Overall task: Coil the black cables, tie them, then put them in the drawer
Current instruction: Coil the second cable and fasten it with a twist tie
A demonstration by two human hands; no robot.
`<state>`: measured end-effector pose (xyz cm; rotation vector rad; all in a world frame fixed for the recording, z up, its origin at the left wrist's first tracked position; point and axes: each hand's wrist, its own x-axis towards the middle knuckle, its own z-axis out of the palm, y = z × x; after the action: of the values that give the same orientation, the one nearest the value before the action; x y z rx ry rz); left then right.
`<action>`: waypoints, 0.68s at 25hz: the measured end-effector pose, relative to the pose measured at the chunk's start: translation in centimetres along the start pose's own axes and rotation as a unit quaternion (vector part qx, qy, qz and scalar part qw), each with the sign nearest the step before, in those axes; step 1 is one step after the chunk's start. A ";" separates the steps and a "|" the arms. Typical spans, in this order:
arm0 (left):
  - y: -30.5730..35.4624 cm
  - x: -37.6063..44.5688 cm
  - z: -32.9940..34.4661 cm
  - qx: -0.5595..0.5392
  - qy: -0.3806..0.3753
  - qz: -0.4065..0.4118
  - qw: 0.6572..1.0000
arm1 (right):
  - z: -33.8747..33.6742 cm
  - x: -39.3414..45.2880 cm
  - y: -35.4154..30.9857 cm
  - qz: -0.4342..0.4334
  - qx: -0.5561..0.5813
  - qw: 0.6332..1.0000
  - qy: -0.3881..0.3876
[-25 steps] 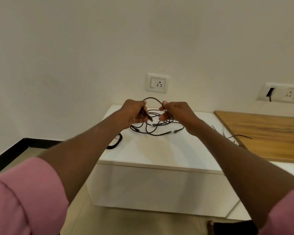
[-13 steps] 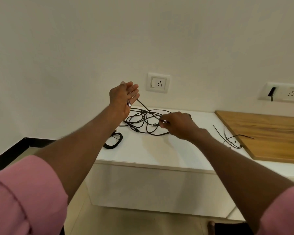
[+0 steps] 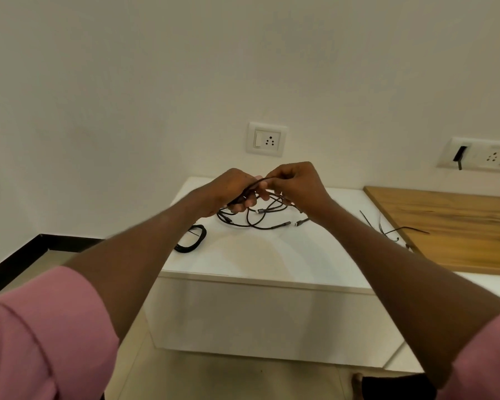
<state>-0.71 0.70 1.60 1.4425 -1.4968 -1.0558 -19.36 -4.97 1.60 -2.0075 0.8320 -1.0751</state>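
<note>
Left hand (image 3: 231,192) grips gathered loops of the black cable (image 3: 257,223); right hand (image 3: 295,184) pinches same strand beside it; rest lies loose just below on white cabinet (image 3: 272,255). Keep loops even, feed slack w/o snagging; finished coil (image 3: 192,241) further left; ties (image 3: 387,229) right, clear of grip.

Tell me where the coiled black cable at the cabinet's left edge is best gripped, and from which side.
Probably from above, pinching the coiled black cable across the bundled strands of its ring. It lies flat on the white cabinet top, apart from the loose tangle that the left hand and right hand hold, so its upper side is free.
</note>
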 end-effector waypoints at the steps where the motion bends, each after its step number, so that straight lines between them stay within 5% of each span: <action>1: 0.2 0.1 -0.1 -0.025 -0.012 -0.011 1.000 | -0.3 0.0 0.0 0.021 0.036 0.999 0.016; 6: 0.9 0.2 -1.0 -0.152 -0.101 -0.066 0.981 | -1.2 0.0 0.2 0.071 0.050 0.990 0.111; 10: 0.7 -0.4 -1.2 -0.142 -0.146 -0.064 0.977 | -0.8 0.3 0.3 0.070 0.023 0.984 0.160; 17: 1.0 -0.4 -1.2 -0.156 -0.142 -0.054 0.976 | -0.9 0.0 1.2 0.069 -0.042 0.991 0.105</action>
<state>0.12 1.03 2.93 1.1979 -1.3777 -1.5416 -20.36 -5.84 0.99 -1.8955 1.1267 -1.2029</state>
